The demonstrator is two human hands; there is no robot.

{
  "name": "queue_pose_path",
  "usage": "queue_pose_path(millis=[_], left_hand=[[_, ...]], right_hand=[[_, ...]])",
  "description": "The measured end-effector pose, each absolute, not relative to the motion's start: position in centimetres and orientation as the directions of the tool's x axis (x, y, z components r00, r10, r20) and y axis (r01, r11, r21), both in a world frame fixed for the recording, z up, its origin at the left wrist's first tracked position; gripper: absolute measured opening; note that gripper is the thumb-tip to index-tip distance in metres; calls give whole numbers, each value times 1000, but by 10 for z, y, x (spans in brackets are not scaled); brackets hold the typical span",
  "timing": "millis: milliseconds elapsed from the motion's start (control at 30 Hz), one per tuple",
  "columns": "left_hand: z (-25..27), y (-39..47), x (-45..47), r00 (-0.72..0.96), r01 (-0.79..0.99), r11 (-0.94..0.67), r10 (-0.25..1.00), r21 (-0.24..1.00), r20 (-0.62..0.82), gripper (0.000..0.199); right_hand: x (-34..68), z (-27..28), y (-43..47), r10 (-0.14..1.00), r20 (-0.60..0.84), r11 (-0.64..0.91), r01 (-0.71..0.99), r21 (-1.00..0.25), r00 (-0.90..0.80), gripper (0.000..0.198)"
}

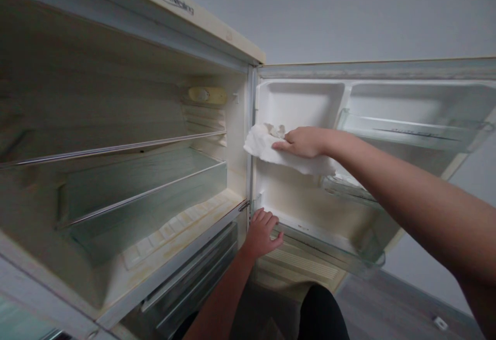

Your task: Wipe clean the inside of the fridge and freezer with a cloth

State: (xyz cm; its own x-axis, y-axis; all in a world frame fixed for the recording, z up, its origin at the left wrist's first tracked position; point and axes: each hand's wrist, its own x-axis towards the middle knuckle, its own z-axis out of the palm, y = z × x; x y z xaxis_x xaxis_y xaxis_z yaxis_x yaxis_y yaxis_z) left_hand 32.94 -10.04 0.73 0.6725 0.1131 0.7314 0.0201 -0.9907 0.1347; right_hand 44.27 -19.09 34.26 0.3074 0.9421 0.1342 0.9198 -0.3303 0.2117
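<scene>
My right hand is closed on a white cloth, which looks soft and crumpled. It holds the cloth against or just in front of the white inner lining of the open fridge door, near the hinge side. Lower down, my left hand is at the hinge-side end of the bottom door shelf, a clear bin. Its fingers are bent and a little apart, with the thumb away from them. Whether the fingertips touch the bin's rim I cannot tell.
Left of the door is the fridge compartment, with a glass shelf, a clear drawer and a stained floor. More clear door shelves hang at the right. Below are a lower compartment and my knee.
</scene>
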Motion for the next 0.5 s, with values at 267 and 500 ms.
queue_pose_path(millis=[267, 500], left_hand=[[6, -100, 330, 669, 8, -991, 105, 134, 735, 22], [7, -100, 332, 652, -2, -988, 115, 153, 749, 24]], right_hand=[[444, 339, -210, 921, 144, -390, 868, 306, 363, 70], [435, 339, -194, 946, 126, -321, 912, 257, 297, 62]])
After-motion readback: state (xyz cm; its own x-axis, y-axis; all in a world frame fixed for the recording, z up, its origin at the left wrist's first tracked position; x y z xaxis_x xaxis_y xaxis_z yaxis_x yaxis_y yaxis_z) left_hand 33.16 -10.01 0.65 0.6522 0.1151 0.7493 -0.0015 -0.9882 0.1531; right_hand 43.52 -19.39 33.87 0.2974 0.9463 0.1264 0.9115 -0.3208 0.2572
